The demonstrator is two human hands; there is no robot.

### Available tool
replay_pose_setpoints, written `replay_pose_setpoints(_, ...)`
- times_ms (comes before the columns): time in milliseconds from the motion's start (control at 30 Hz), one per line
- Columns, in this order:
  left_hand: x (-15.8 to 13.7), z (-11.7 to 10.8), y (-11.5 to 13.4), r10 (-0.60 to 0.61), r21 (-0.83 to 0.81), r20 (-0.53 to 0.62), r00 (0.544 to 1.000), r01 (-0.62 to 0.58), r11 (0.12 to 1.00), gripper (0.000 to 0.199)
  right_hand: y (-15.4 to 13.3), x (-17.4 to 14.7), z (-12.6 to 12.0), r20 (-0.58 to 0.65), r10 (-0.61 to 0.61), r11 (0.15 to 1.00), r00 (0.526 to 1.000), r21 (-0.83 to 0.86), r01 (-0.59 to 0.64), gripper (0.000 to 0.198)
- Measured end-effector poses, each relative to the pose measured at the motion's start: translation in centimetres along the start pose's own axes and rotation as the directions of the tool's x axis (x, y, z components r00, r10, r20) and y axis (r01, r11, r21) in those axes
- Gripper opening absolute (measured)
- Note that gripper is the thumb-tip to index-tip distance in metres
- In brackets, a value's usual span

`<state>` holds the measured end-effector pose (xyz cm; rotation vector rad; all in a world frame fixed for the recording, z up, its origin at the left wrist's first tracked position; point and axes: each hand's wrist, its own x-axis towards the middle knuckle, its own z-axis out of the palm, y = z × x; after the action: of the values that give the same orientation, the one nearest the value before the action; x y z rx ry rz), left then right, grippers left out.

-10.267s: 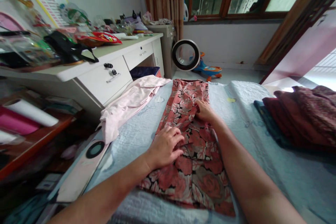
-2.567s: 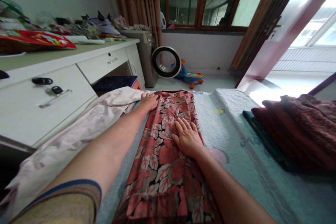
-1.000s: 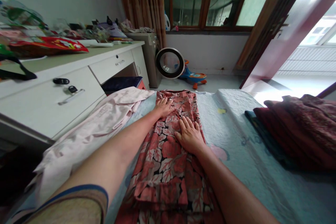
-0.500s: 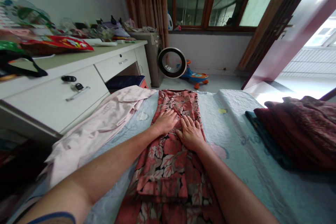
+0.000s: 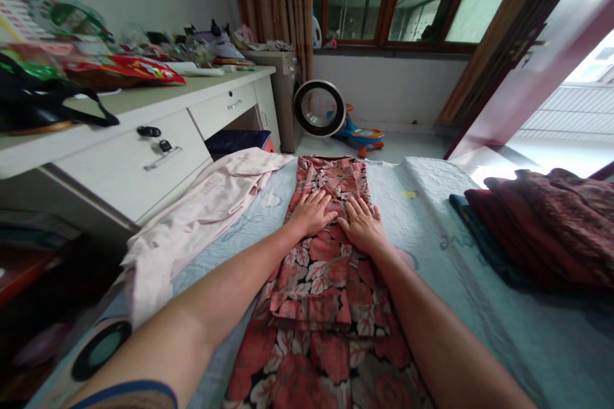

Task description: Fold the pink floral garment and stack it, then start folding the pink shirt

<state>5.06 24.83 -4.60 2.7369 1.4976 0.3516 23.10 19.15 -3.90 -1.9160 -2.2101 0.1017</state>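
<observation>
A red floral garment [image 5: 316,271] lies lengthwise on the bed in front of me, partly folded into a long strip, with its sleeve ends laid down over the body. My left hand [image 5: 313,212] rests flat on the upper part of the cloth, fingers stretched out. Beside it, my right hand [image 5: 362,223] also presses flat on the garment, its fingers a little spread. Neither hand grips anything. The garment's lower part runs out of view at the bottom edge.
Pale pink clothing [image 5: 201,204] lies along the bed's left side. A stack of folded dark red clothes [image 5: 542,223] sits at right on the light blue bed cover [image 5: 426,255]. Left stands a white desk [image 5: 125,166] piled with items; beyond is a washing machine with its round door [image 5: 320,108] open.
Both hands stay flat on the garment, with little shift between them. The whole view has swung slightly left, so things sit a bit farther right.
</observation>
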Motion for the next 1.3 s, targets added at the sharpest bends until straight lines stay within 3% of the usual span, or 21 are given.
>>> replay_pose_setpoints(100,-0.2,-1.1,0.6,0.014,-0.006,-0.120,0.993,-0.015,1.000,0.049,0.2,0.2,-0.7,-0.130,0.010,1.000,0.991,0.019,-0.007,0.047)
replay_pose_setpoints(200,-1.9,-2.9,2.1,-0.002,-0.017,-0.202,0.979,-0.001,1.000,0.035,-0.2,0.3,-1.5,-0.216,-0.066,0.993,0.974,0.077,0.084,0.043)
replay_pose_setpoints(333,-7.1,-4.3,5.3,-0.017,-0.016,-0.075,0.997,0.016,1.000,0.031,-1.0,0.1,-1.6,-0.097,-0.232,0.968,0.968,0.073,0.239,0.035)
replay_pose_setpoints(433,-11.3,-3.8,7.1,-0.045,-0.011,0.045,0.998,0.045,0.999,0.059,-1.0,0.1,-1.1,-0.053,-0.255,0.965,0.965,0.042,0.258,0.033)
replay_pose_setpoints(533,-13.6,-2.8,7.9,-0.056,-0.006,0.076,0.996,0.056,0.998,0.072,-0.4,0.3,-0.3,-0.064,-0.214,0.975,0.975,0.041,0.216,0.041)
replay_pose_setpoints(667,-14.0,-2.2,7.9,-0.058,0.008,0.056,0.997,0.057,0.998,0.073,0.5,0.8,0.9,-0.066,-0.105,0.992,0.992,0.056,0.109,0.054)
replay_pose_setpoints(800,-13.8,-2.1,7.7,-0.046,0.009,0.041,0.998,0.046,0.999,0.072,1.2,1.8,1.5,-0.038,-0.052,0.993,0.998,0.103,0.056,0.053)
replay_pose_setpoints(967,-13.7,-2.8,7.7,-0.007,-0.019,0.004,1.000,0.007,1.000,0.063,2.2,3.2,-0.1,-0.038,-0.098,0.966,0.994,0.238,0.104,0.043)
replay_pose_setpoints(1067,-14.3,-4.2,8.5,0.107,-0.046,-0.028,0.994,-0.108,0.993,0.048,2.0,2.5,-1.6,-0.074,-0.090,0.964,0.993,0.244,0.106,0.045)
replay_pose_setpoints(1200,-16.3,-5.6,10.2,0.257,-0.138,-0.039,0.966,-0.260,0.956,0.043,0.1,-1.2,-2.0,-0.126,-0.270,0.936,0.954,0.196,0.291,0.045)
replay_pose_setpoints(1300,-17.9,-5.5,10.9,0.297,-0.200,-0.001,0.955,-0.292,0.935,0.051,-1.3,-4.3,-1.3,-0.048,-0.370,0.916,0.928,0.147,0.373,0.046)
